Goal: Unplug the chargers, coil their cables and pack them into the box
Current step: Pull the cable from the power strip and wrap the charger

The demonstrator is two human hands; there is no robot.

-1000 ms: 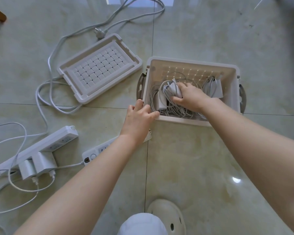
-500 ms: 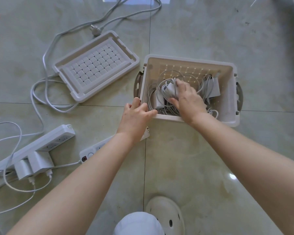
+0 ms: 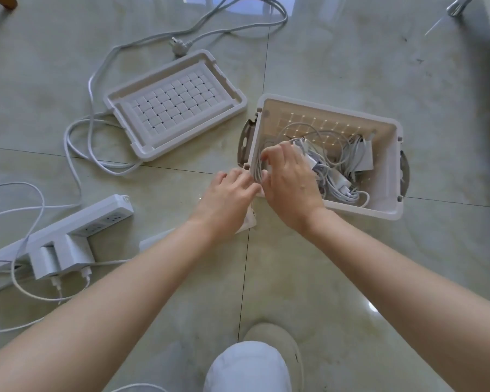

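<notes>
Fingers (image 3: pixel 276 154) of right hand (image 3: pixel 292 183) pinch tangled white cables (image 3: pixel 338 179) in cream box (image 3: pixel 365 212)

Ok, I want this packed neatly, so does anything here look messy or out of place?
Yes. The white cables in the beige plastic box lie in a loose tangle, not neat coils. Two white chargers sit plugged into the white power strip on the left.
</notes>
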